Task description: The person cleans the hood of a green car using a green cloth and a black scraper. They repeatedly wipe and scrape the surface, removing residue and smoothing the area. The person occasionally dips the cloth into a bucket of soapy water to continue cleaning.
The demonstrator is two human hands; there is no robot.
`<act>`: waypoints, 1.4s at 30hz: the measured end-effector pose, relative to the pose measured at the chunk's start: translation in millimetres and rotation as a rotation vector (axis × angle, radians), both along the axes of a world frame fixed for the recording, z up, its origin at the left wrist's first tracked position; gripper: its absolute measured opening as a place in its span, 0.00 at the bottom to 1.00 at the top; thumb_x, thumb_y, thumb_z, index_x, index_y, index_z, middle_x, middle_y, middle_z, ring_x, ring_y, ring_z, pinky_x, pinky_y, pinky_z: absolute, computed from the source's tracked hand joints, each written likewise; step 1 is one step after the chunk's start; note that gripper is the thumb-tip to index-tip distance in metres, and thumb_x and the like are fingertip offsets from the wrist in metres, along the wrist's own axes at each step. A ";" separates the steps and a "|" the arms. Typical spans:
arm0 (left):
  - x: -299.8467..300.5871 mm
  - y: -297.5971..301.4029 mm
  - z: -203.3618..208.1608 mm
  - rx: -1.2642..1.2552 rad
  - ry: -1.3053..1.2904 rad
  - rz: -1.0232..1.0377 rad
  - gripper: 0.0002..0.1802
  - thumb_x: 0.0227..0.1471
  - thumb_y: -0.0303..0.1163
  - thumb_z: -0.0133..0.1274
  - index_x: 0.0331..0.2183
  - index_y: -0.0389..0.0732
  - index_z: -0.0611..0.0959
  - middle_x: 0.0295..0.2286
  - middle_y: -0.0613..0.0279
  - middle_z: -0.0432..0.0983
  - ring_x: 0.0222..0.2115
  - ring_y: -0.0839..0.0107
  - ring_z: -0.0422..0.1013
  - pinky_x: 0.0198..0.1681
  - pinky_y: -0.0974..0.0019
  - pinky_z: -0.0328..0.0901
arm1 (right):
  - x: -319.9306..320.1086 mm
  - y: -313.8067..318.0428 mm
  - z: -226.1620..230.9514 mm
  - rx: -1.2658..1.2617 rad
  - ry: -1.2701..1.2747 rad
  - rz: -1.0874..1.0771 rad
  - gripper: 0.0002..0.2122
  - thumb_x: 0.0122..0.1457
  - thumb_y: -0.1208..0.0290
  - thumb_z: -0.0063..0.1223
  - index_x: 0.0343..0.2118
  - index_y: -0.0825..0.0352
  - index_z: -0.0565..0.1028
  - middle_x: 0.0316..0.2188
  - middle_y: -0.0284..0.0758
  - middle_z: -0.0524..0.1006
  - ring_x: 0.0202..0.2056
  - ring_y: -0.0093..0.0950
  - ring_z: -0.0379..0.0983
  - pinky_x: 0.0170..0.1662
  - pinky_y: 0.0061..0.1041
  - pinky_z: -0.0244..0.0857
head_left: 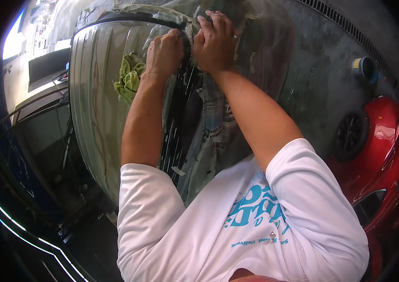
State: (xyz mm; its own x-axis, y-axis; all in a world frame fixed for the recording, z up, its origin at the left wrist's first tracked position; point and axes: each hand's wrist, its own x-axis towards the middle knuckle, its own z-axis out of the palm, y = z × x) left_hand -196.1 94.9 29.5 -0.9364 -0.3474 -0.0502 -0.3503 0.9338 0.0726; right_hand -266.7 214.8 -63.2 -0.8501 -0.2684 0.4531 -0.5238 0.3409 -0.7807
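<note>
A beige ribbed vehicle roof panel point(98, 70) lies under my arms, bordered by a black strip point(177, 110) along its right side. Over that border my left hand point(165, 52) is closed, knuckles up; whatever its fingers pinch is hidden. Close beside it, my right hand point(216, 42) rests on clear plastic sheeting point(267, 42) with its fingers spread and thumb apart. A crumpled pale strip of tape or film point(189, 29) runs between the two hands. A crumpled yellow-green cloth point(130, 77) sits on the panel, left of my left forearm.
Printed masking paper point(213, 117) hangs below my right forearm. At the right stand a red car point(383, 127), its dark wheel point(351, 129) and a blue bucket point(365, 69). A floor grate point(345, 23) crosses the far right. Left are a dark screen point(49, 68) and metal rails point(35, 103).
</note>
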 end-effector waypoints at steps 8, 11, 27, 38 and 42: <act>-6.9 -2.6 4.0 0.048 0.005 -0.024 0.10 0.61 0.34 0.56 0.36 0.38 0.84 0.31 0.37 0.83 0.36 0.36 0.80 0.42 0.41 0.73 | 0.8 -1.6 -3.1 -0.011 0.017 -0.007 0.20 0.58 0.68 0.55 0.53 0.64 0.82 0.60 0.38 0.75 0.67 0.40 0.64 0.68 0.51 0.50; 1.0 -0.5 -1.9 0.047 0.019 0.016 0.08 0.60 0.32 0.57 0.34 0.38 0.84 0.29 0.39 0.81 0.35 0.36 0.79 0.41 0.42 0.72 | -1.1 0.8 -4.4 -0.001 0.021 -0.015 0.20 0.57 0.67 0.55 0.52 0.64 0.82 0.60 0.38 0.75 0.67 0.40 0.64 0.68 0.51 0.51; -9.4 -8.0 6.4 0.069 -0.033 0.005 0.11 0.59 0.34 0.57 0.37 0.36 0.86 0.32 0.36 0.83 0.39 0.36 0.80 0.44 0.39 0.73 | 1.7 -2.3 -4.3 -0.024 0.011 -0.004 0.20 0.57 0.67 0.55 0.52 0.64 0.83 0.60 0.38 0.76 0.67 0.40 0.65 0.68 0.51 0.50; -9.2 -11.1 -0.2 0.068 -0.005 -0.007 0.12 0.58 0.34 0.57 0.38 0.36 0.86 0.32 0.33 0.82 0.38 0.35 0.79 0.43 0.39 0.73 | 2.3 -2.5 0.8 -0.017 0.016 -0.041 0.18 0.57 0.70 0.55 0.50 0.63 0.84 0.58 0.36 0.78 0.65 0.40 0.67 0.68 0.48 0.53; 5.5 -8.9 -0.1 0.095 -0.028 0.012 0.12 0.59 0.35 0.56 0.38 0.36 0.86 0.32 0.35 0.82 0.38 0.35 0.79 0.44 0.40 0.73 | -1.9 0.6 0.4 -0.010 0.010 -0.039 0.18 0.57 0.69 0.55 0.50 0.63 0.84 0.58 0.36 0.78 0.65 0.40 0.67 0.68 0.47 0.53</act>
State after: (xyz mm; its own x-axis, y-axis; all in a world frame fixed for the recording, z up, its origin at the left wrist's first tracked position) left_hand -190.6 86.0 29.4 -0.9302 -0.3506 -0.1091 -0.3641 0.9191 0.1507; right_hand -268.5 215.4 -62.7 -0.8551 -0.2308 0.4643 -0.5182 0.3529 -0.7790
